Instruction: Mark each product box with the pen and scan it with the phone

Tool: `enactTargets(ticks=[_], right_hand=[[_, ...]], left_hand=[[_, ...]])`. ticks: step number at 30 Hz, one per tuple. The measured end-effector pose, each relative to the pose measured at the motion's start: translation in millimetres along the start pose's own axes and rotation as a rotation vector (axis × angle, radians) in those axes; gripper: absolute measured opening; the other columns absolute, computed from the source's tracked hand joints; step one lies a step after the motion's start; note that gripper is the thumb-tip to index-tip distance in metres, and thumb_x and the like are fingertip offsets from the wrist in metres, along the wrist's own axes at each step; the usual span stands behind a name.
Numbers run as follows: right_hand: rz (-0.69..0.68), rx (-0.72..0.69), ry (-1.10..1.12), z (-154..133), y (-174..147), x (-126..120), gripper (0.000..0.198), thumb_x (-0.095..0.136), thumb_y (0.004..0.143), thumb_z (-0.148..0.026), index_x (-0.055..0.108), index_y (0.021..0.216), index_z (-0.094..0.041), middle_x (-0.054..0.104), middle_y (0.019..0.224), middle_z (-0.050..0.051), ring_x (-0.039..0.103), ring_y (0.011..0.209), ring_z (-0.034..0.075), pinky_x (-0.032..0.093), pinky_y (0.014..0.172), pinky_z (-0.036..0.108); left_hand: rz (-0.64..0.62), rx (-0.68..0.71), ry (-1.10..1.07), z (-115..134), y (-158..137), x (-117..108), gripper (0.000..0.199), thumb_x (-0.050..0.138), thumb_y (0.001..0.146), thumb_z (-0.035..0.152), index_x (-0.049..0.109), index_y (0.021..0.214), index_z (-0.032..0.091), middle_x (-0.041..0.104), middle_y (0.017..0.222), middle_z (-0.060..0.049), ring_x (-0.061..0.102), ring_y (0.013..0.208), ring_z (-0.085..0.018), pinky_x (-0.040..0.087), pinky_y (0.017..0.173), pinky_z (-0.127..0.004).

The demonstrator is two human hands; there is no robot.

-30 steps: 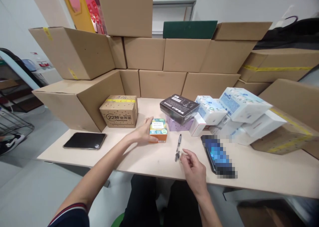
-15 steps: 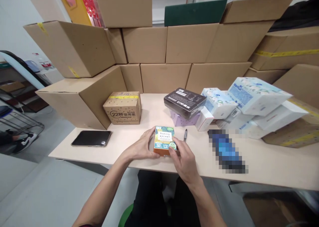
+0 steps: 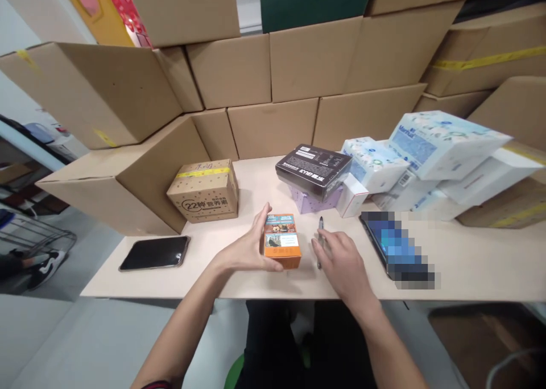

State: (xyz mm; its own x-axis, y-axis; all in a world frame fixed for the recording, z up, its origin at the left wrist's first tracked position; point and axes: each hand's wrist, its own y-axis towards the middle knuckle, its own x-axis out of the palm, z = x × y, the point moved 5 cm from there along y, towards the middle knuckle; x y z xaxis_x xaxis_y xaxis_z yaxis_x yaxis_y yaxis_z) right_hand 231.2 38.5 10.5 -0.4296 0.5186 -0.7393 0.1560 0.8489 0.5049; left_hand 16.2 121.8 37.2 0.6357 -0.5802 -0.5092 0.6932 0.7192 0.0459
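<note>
A small orange and teal carton (image 3: 282, 242) rests on the table in front of me, a printed side with pictures facing up. My left hand (image 3: 249, 244) grips it, fingers along the left side and thumb across the near side. Just right of the carton is a dark pen (image 3: 321, 223), pointing away from me. My right hand (image 3: 341, 258) has its thumb and fingertips closed around the pen's middle; both ends stick out.
Left on the table (image 3: 217, 275) lie a black phone (image 3: 154, 253) and a taped carton (image 3: 205, 193). A black box (image 3: 314, 168) sits atop a purple box (image 3: 318, 200). Tissue packs (image 3: 447, 141) and a pixelated device (image 3: 396, 249) are at right. Cardboard boxes (image 3: 273, 128) wall the back.
The carton has been turned, so a different printed side faces up. My right hand has left the carton and moved right onto the pen. The view has tilted slightly.
</note>
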Motion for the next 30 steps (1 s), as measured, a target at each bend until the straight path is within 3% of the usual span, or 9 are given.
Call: enactTargets(ticks=[3,5,11,13,16,21,25,30], right_hand=[[-0.167,0.067,-0.049,10.0,3.0,5.3,0.045,0.053,0.093,-0.047,0.059,0.129,-0.019,0.065,0.094,0.008,0.062,0.087,0.023,0.046,0.073,0.033],[-0.228,0.075,-0.085,9.5,5.1,9.0,0.046,0.056,0.092,-0.043,0.056,0.132,-0.021,0.064,0.093,0.007,0.062,0.089,0.024,0.044,0.071,0.031],[-0.243,0.102,-0.164,7.7,13.2,15.2,0.045,0.051,0.088,-0.019,0.059,0.131,-0.023,0.062,0.085,0.006,0.06,0.079,0.02,0.039,0.065,0.028],[-0.201,0.133,-0.08,12.2,12.7,13.0,0.044,0.048,0.088,-0.017,0.061,0.129,-0.023,0.062,0.086,0.005,0.06,0.077,0.019,0.042,0.067,0.028],[-0.09,0.18,0.217,19.1,8.7,4.2,0.038,0.042,0.092,-0.022,0.066,0.122,-0.021,0.062,0.09,0.005,0.062,0.081,0.018,0.048,0.075,0.03],[0.051,0.321,0.695,26.2,0.4,-9.1,0.032,0.043,0.094,-0.03,0.071,0.103,-0.02,0.067,0.092,0.004,0.065,0.082,0.016,0.053,0.076,0.031],[0.049,0.338,0.864,24.5,-3.6,-5.6,0.027,0.049,0.092,-0.031,0.068,0.108,-0.02,0.072,0.094,0.006,0.067,0.08,0.016,0.057,0.073,0.033],[0.037,0.274,0.903,18.1,-5.6,-0.1,0.024,0.064,0.088,-0.034,0.057,0.107,-0.022,0.074,0.095,0.006,0.07,0.083,0.017,0.058,0.076,0.032]], left_hand=[[-0.169,-0.051,-0.038,-11.9,1.2,-4.4,0.148,0.091,0.057,0.046,-0.02,0.154,0.03,0.007,0.166,-0.017,0.019,0.152,-0.037,0.025,0.12,-0.057],[-0.21,-0.076,-0.054,-19.0,0.1,-3.6,0.147,0.09,0.059,0.046,-0.023,0.153,0.031,0.014,0.165,-0.017,0.024,0.151,-0.036,0.027,0.119,-0.057],[-0.114,-0.045,-0.032,-23.9,-2.2,13.2,0.14,0.089,0.062,0.038,-0.013,0.156,0.027,0.029,0.159,-0.018,0.036,0.145,-0.036,0.031,0.118,-0.055],[-0.085,-0.006,-0.043,-19.9,-2.1,16.7,0.134,0.088,0.063,0.034,-0.009,0.156,0.027,0.031,0.158,-0.017,0.038,0.144,-0.035,0.033,0.118,-0.053],[-0.025,0.076,-0.021,-15.4,-2.3,15.3,0.127,0.084,0.066,0.036,-0.005,0.156,0.027,0.028,0.158,-0.017,0.036,0.145,-0.035,0.031,0.119,-0.053],[0.161,0.206,0.224,-12.8,-6.8,1.9,0.124,0.08,0.068,0.045,-0.006,0.156,0.028,0.019,0.156,-0.017,0.024,0.148,-0.038,0.026,0.119,-0.057],[0.248,0.316,0.397,-4.6,-11.7,-5.7,0.126,0.081,0.064,0.044,-0.004,0.157,0.031,0.024,0.149,-0.016,0.027,0.144,-0.04,0.028,0.117,-0.062],[0.266,0.345,0.422,4.2,-12.8,-4.5,0.116,0.078,0.066,0.045,0.006,0.156,0.032,0.024,0.15,-0.015,0.024,0.145,-0.039,0.027,0.117,-0.062]])
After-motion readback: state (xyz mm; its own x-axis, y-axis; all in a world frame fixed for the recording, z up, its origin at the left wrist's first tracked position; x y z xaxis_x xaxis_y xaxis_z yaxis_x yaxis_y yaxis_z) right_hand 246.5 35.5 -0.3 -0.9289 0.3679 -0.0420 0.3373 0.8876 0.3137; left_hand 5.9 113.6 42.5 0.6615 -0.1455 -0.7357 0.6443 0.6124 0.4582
